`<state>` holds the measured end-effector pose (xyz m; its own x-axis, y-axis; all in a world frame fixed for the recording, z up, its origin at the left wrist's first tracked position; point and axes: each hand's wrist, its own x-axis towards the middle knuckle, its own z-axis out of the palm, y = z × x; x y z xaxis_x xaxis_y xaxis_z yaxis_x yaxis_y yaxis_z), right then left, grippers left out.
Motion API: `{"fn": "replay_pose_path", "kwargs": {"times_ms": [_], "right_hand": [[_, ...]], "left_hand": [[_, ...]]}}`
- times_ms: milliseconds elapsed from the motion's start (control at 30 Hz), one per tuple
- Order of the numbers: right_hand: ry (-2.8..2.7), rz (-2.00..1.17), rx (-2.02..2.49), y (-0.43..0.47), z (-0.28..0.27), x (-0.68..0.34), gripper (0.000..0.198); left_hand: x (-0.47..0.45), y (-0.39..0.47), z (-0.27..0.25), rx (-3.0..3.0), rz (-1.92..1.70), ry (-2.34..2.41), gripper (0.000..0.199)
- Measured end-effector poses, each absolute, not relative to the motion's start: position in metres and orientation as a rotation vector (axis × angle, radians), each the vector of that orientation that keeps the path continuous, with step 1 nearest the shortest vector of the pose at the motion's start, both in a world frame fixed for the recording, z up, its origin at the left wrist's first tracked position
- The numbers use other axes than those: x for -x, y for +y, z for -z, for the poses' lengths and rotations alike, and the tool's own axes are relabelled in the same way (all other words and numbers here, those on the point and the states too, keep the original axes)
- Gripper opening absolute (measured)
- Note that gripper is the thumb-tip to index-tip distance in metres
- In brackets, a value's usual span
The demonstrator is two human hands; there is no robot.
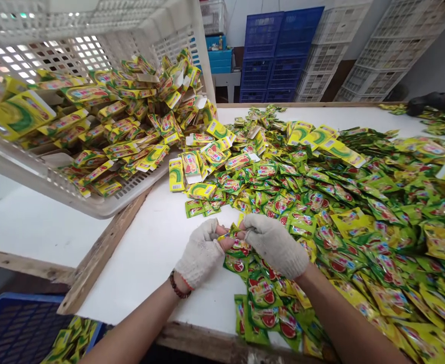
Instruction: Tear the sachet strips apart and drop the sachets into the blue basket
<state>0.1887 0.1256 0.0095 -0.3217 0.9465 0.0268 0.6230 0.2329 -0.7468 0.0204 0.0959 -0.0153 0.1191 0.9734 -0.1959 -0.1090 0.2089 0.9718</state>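
My left hand (202, 253) and my right hand (273, 243), both in white knit gloves with bare fingertips, meet over the front of the white table. Their fingers pinch a small yellow-and-green pack (229, 234) between them. The fingers hide most of it, so whether it is a box or a sachet I cannot tell. Below and right of the hands lie green sachets (262, 290) with red fruit pictures. Just beyond the hands are small yellow cartons (199, 190), several with open flaps.
A white plastic crate (131, 194) tipped on its side at left spills yellow cartons. Yellow sachets (382, 298) cover the right side. A wooden edge strip (104, 253) borders the table. A blue basket (2, 323) stands below left; stacked crates (264, 60) line the back.
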Motion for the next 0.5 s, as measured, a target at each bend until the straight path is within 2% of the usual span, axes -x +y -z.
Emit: {"fn": "replay_pose_path", "kwargs": {"times_ms": [67,167,267,333,367,467,500], "right_hand": [[-1.877,-0.907,1.451,0.125,-0.005,-0.186,0.016],[-1.734,-1.128,1.383,0.123,-0.006,-0.183,0.039],[-1.629,-1.406,1.392,0.123,-0.013,-0.182,0.032],[-1.537,-1.414,1.462,0.124,-0.017,-0.183,0.029],[-1.507,-1.386,1.489,0.125,-0.019,-0.183,0.029],[-1.464,-1.385,1.474,0.126,-0.021,-0.185,0.031],[-1.468,-1.401,1.455,0.126,-0.021,-0.186,0.031]], "left_hand": [[-0.023,0.097,0.018,-1.006,-1.124,1.184,0.031],[-0.024,0.102,0.014,-1.092,-1.2,1.225,0.026],[-0.017,0.116,0.003,-1.451,-1.161,1.261,0.016],[-0.008,0.134,-0.002,-1.785,-1.093,1.384,0.006],[-0.002,0.146,-0.002,-1.955,-1.039,1.472,0.01],[0.016,0.186,0.003,-2.299,-0.779,1.678,0.044],[0.02,0.197,0.004,-2.332,-0.702,1.699,0.047]]}}
